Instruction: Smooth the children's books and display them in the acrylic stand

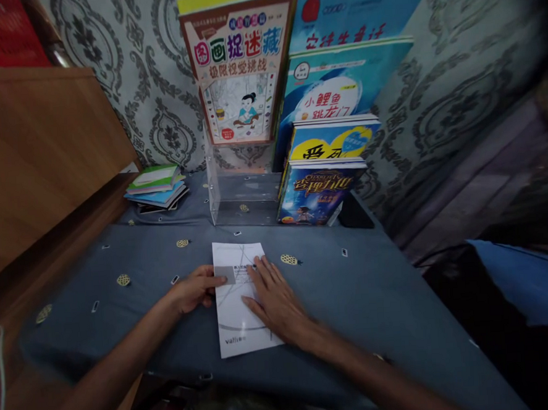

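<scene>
A white booklet with grey lines and a "valli" mark lies on the dark cloth-covered table in front of me. My left hand pinches its left edge, thumb on top near a grey printed block, the other fingers partly hidden at the edge. Flat across the right side of the cover rests my right hand, fingers stretched out and pointing away from me. Part of the cover's print is hidden under that hand.
Behind the booklet stands a clear acrylic rack with a brown picture book in its upper part. Several books, a blue one in front, stand to its right. A small book stack lies back left, near a wooden cabinet.
</scene>
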Demonstrator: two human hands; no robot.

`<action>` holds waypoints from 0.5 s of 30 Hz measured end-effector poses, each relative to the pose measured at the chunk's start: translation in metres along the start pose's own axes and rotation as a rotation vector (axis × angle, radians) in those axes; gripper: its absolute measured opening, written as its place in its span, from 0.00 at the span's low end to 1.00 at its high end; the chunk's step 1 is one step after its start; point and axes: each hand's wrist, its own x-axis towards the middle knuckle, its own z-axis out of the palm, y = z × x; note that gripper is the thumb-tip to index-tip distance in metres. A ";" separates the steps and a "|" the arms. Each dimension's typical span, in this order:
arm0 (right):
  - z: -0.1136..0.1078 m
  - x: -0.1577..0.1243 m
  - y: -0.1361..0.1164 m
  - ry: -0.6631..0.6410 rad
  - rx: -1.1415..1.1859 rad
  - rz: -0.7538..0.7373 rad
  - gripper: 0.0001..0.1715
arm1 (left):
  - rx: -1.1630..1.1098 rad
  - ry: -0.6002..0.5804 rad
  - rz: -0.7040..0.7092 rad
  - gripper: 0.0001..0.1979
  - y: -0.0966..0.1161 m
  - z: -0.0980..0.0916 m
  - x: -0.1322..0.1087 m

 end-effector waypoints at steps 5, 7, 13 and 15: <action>-0.008 0.006 0.014 0.197 0.275 0.189 0.41 | -0.002 -0.107 0.151 0.22 0.011 0.007 0.000; -0.019 0.016 0.020 0.259 0.452 0.264 0.40 | 0.003 -0.110 0.214 0.22 0.027 0.006 -0.002; -0.061 0.056 0.019 0.351 0.943 0.208 0.22 | 0.045 -0.020 0.431 0.15 0.068 0.017 -0.008; -0.070 0.064 0.013 0.419 0.947 0.189 0.17 | 0.061 0.026 0.516 0.14 0.073 0.022 -0.008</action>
